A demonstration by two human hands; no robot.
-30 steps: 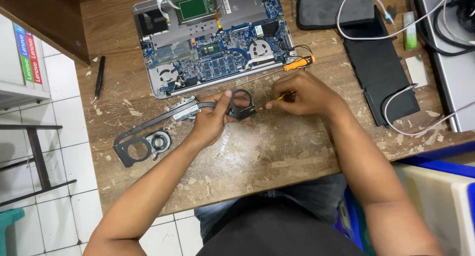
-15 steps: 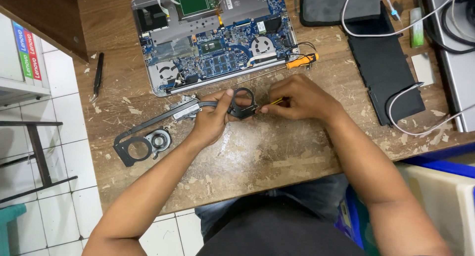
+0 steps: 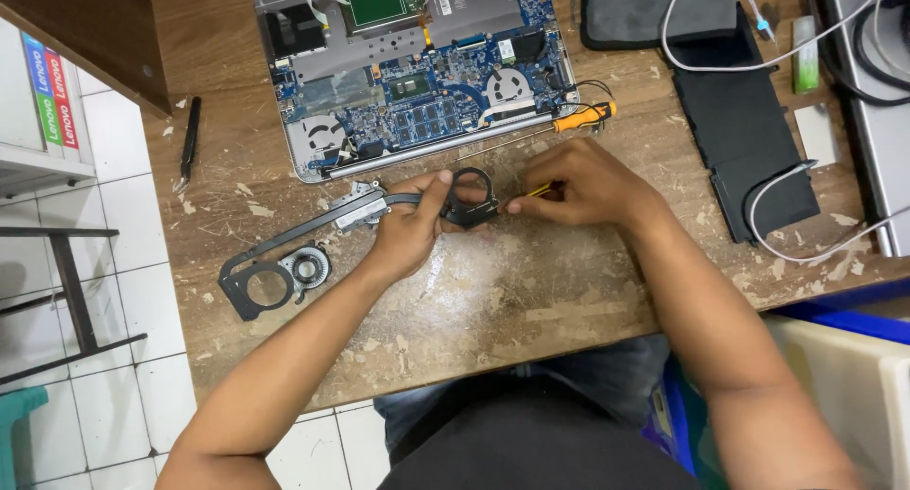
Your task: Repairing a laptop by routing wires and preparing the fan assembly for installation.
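Note:
My left hand (image 3: 414, 226) grips a black laptop cooling assembly (image 3: 313, 226), a heat pipe with a fan frame at each end, lying on the worn wooden table (image 3: 474, 319). Its right fan ring (image 3: 471, 191) sits just past my thumb. My right hand (image 3: 586, 182) pinches a small yellow-handled tool (image 3: 534, 192) with its tip at that ring. A loose round fan (image 3: 308, 265) rests by the left frame. Behind lies an opened laptop (image 3: 417, 73) with its blue board bare.
An orange-handled screwdriver (image 3: 569, 122) lies along the laptop's front edge. A black flat battery (image 3: 749, 135) with white cables sits to the right, a black pen-like tool (image 3: 190, 139) to the left. A grey pouch (image 3: 645, 11) is at the back; blue and white bins at lower right.
Both hands keep their grip in the same spot on the assembly. Only the view has shifted slightly.

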